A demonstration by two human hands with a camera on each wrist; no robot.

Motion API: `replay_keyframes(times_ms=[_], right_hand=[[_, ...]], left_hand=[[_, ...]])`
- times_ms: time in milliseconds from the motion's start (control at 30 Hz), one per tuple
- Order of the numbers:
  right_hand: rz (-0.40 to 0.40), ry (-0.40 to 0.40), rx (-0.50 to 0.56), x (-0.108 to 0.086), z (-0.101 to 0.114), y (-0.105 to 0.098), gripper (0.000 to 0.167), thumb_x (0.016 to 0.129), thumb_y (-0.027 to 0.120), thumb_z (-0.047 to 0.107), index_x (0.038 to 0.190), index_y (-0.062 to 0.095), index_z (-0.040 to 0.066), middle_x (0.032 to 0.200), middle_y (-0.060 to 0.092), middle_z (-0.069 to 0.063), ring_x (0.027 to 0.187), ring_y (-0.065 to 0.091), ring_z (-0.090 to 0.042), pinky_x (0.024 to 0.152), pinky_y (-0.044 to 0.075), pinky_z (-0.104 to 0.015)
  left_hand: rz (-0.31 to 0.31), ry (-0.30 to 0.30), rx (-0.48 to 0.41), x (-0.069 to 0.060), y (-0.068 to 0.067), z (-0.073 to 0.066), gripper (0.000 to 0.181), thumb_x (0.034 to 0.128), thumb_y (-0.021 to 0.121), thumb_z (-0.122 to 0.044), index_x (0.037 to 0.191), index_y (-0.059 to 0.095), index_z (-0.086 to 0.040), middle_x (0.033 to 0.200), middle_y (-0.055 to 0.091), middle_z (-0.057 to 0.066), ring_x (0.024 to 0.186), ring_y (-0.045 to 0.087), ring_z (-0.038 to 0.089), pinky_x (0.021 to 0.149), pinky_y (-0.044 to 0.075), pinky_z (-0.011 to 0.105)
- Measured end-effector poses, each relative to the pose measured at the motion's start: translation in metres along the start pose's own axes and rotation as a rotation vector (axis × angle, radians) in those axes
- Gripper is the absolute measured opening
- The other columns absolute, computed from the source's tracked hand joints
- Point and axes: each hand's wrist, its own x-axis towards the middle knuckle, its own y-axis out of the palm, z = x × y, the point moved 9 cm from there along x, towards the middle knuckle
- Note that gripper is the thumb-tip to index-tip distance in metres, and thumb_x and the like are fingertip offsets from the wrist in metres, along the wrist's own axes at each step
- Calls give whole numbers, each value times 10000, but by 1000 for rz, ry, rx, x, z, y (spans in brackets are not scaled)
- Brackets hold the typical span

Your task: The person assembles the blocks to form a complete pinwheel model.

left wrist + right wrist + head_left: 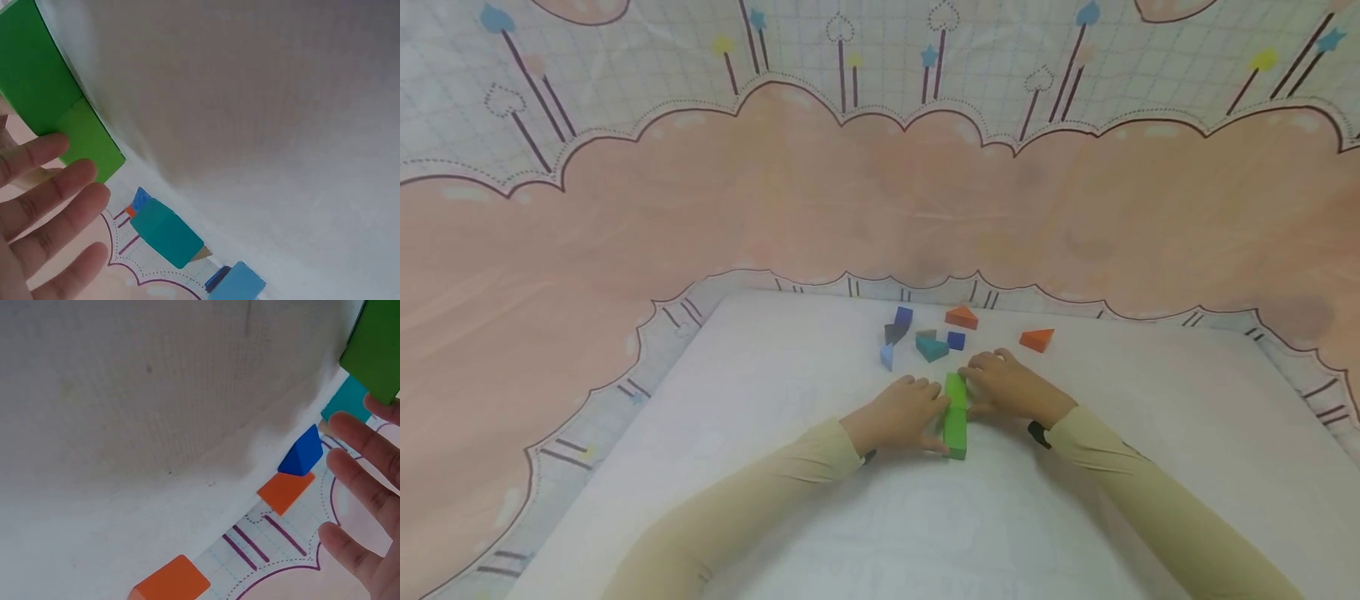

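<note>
Apparently just one alignment is done: a light green oblong block (pixel 956 388) and a darker green oblong block (pixel 955 433) lie end to end on the white tabletop (pixel 775 517), seemingly touching. The left hand (pixel 901 414), fingers spread and fairly straight, touches the pair's left side, while the right hand (pixel 1012 388), also spread, steadies the far block's right side without wrapping round it. Beyond, a teal angular block (pixel 932 347), a small blue triangular block (pixel 956 340) and two orange triangular blocks (pixel 962 317) lie loose, so their share of the work seems not yet begun.
</note>
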Motion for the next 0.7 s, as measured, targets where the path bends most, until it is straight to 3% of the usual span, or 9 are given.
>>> replay_keyframes(times_ms=[200,367,500,700], right_hand=[[16,38,35,-2,-11,-5,638,760,737,456,1285,561,141,1243,604,-107,1179,540,-315,1032,388,-525],[14,58,40,3,-26,-14,586,783,749,341,1300,551,148,1264,594,-112,1190,531,-332,1042,373,-536],[-19,30,4,12,-35,-21,534,811,727,288,1280,554,100,1249,592,-145,1187,523,-349,1042,364,-543],[-77,-6,-55,27,-42,-25,482,824,714,249,1248,560,79,1234,597,-179,1182,530,-360,1039,354,-563]], left_hand=[[-48,28,68,2,-9,4,600,847,465,-676,1185,579,-194,1046,580,-17,906,520,128,845,445,289],[-103,6,66,8,-16,10,572,869,480,-632,1211,564,-182,1108,589,1,988,561,147,897,460,313],[-115,6,54,12,-11,11,612,868,479,-635,1272,523,-177,1181,575,15,1069,557,160,960,448,338],[-127,21,67,14,-6,6,598,874,479,-625,1260,515,-171,1171,573,20,1056,554,163,948,450,336]])
